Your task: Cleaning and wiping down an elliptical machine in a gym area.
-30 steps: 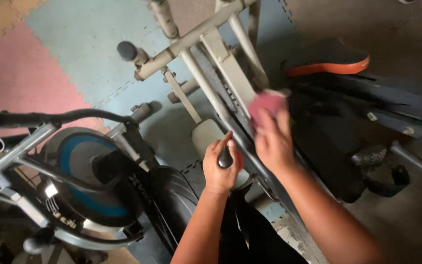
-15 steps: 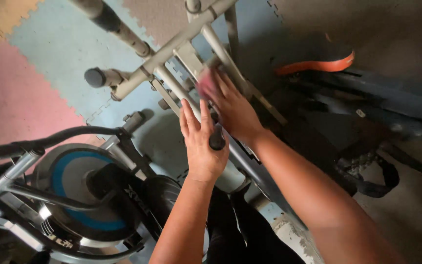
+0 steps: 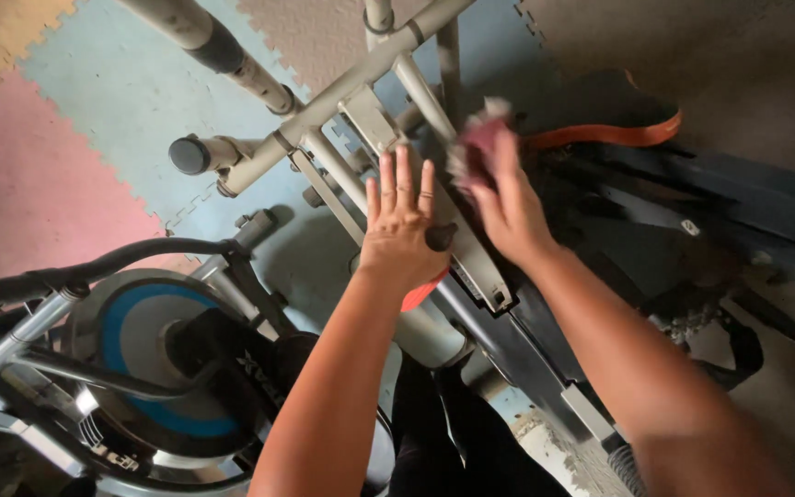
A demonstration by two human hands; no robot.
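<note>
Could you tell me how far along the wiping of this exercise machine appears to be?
In hand: the right hand presses a pinkish cloth against the grey metal frame, while the left hand lies flat with spread fingers on the bar beside it. Done: I cannot tell, since no wiped stretch stands out from the rest. Left: probably the lower frame, and the stationary bike alongside, which neither hand is touching.

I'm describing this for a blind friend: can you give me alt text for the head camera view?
Seen from above, a person's right hand presses a pink cloth against a grey metal exercise frame, while the left hand lies flat, fingers spread, over a dark knob. A blue-disc exercise bike stands lower left on coloured foam mats.
</note>
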